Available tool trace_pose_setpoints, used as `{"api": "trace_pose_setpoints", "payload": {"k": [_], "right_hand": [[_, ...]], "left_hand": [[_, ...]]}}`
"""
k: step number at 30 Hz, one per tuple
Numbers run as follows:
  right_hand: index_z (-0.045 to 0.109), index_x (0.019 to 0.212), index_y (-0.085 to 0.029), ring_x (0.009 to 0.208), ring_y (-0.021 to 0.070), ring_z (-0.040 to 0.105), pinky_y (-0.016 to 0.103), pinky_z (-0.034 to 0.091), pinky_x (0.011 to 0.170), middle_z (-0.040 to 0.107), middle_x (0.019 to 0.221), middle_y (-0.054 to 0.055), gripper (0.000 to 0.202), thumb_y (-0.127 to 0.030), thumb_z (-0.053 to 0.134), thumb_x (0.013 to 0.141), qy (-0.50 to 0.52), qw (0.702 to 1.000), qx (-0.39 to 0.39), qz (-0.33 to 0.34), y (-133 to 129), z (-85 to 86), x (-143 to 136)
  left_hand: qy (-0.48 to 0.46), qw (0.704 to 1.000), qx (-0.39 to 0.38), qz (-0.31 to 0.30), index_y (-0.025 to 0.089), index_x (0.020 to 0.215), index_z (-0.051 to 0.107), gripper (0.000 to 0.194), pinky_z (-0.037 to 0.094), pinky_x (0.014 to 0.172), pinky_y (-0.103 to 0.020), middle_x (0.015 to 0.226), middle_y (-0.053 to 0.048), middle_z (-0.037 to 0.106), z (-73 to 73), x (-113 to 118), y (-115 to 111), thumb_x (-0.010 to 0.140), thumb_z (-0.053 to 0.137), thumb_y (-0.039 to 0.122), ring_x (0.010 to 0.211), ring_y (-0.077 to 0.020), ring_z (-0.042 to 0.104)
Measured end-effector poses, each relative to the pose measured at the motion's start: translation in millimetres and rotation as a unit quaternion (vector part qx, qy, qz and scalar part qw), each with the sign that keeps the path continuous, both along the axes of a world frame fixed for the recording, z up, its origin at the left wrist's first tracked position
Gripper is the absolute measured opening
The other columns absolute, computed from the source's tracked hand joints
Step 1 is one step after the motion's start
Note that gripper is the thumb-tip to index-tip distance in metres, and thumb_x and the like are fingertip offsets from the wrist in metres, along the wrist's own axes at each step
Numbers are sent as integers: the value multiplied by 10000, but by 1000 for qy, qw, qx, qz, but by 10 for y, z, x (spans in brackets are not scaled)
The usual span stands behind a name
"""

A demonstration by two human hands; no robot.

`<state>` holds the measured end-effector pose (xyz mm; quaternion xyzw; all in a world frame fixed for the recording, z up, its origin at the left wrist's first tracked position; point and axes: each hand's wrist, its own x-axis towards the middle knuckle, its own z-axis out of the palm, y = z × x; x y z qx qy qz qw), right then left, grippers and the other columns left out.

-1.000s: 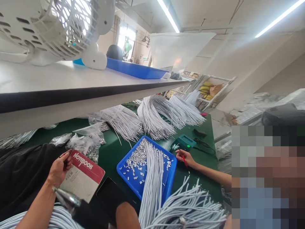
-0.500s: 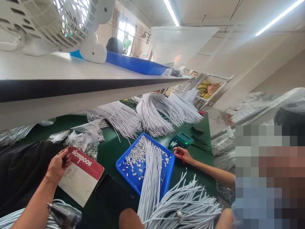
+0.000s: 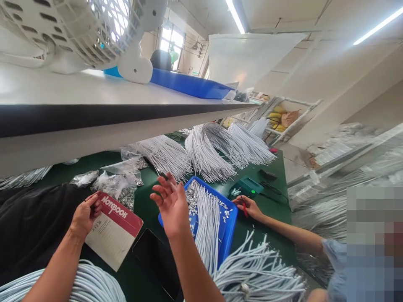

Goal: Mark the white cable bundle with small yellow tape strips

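On worktop [image 3: 146,209], well in from R edge: notebook [image 3: 115,233], pinched at upper-L corner by L hand [image 3: 86,216], grip closed there; flat or slightly lifted, can't tell. Opp.: R hand [image 3: 173,205], raised before tray [image 3: 231,237], grip wide, fingers slightly curled, apparently w/o load. Handling (est.): light, flexible, not fragile, poss. slick; best held by corner or edge. Materials: notebook, rectangular, prob. card, red band on buff; tray, blue, rimmed, prob. plastic; cables [image 3: 208,218], white, slender, smooth; metal pcs. [image 3: 192,197], small, shiny; bags [image 3: 116,184], clear, crinkled.

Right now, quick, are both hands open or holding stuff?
Left hand: curled at the notebook; grip can't be told.
Right hand: open, raised, loosely bent.
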<state>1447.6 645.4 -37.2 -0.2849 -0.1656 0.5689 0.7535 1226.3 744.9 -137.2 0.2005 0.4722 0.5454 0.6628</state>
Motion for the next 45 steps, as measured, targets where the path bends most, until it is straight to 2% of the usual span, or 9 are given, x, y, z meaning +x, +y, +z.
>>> {"api": "trace_pose_setpoints", "payload": {"k": [3,6,9,11,19,26,37,41,45], "right_hand": [[624,942,-192,652,131,592,256,493,582,659,747,13,317,-473,536,824,-51,995,-43,-69,235,-35,218],[585,643,-169,427,87,426,225,372,464,443,422,-53,375,-506,548,804,-220,963,-59,-144,329,-35,328],[595,700,-179,450,88,425,232,325,476,490,479,-40,369,-520,523,821,-459,864,-66,-195,321,41,432],[595,709,-185,448,94,423,235,292,458,517,488,-30,374,-537,524,814,-551,818,-79,-149,296,125,496],[573,688,-171,427,76,416,214,294,446,540,480,-28,398,-541,524,824,-495,862,-40,-99,196,249,521],[579,708,-160,405,60,410,193,246,413,538,456,-32,371,-523,582,783,-370,927,-60,23,49,-95,356],[602,857,-181,451,63,385,186,281,403,521,605,-41,296,-444,660,735,-349,930,-110,27,-17,-485,367],[623,869,-218,574,116,514,217,406,518,567,676,-8,144,-346,587,815,-500,861,-88,-11,-346,-710,102],[641,895,-261,647,182,595,268,465,578,606,727,46,174,-209,480,854,-727,671,29,-144,-751,-1282,-305]], "left_hand": [[-3,1000,6,-2,136,769,601,42,260,298,-118,510,52,377,-10,-8,1,769,573,105,372,-46,331],[-6,1000,9,0,133,776,608,51,260,295,-116,510,49,385,-17,-10,8,776,564,105,369,-45,333],[-6,1000,7,2,132,798,617,65,262,291,-120,508,47,389,-24,-11,17,782,558,108,367,-48,340],[-7,1000,3,3,136,809,619,77,258,287,-120,502,51,380,-27,-12,22,782,554,106,361,-49,334],[-2,1000,0,1,138,783,595,57,254,286,-117,503,53,375,-18,-9,16,774,551,104,353,-47,325],[10,1000,-3,1,141,770,581,42,252,292,-119,505,51,378,-21,-11,11,775,553,110,357,-49,327],[16,1000,4,-5,145,746,580,53,251,309,-121,513,53,382,-43,-7,22,714,622,133,372,-47,324],[18,1000,10,-6,143,752,588,51,245,309,-123,511,52,384,-70,-31,29,712,620,141,377,-51,325],[21,999,38,-7,142,824,624,167,245,323,-128,522,53,393,-92,-53,10,670,668,191,394,-53,334]]}}
